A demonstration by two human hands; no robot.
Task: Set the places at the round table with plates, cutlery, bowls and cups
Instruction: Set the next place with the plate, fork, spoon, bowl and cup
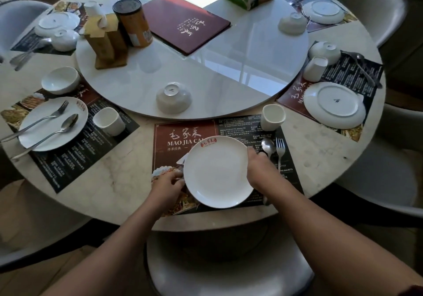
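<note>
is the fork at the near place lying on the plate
No, the fork lies on the mat beside the spoon, just right of the plate.

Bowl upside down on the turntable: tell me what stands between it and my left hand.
Nothing visible. Between the left hand and the bowl lie only bare placemat and the rim of the turntable. The plate sits just right of that line, but the hand grips its edge.

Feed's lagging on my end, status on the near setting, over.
Left hand and right hand both grip plate rim. Plate face up over near placemat. Close beside right hand: spoon, fork.
</note>
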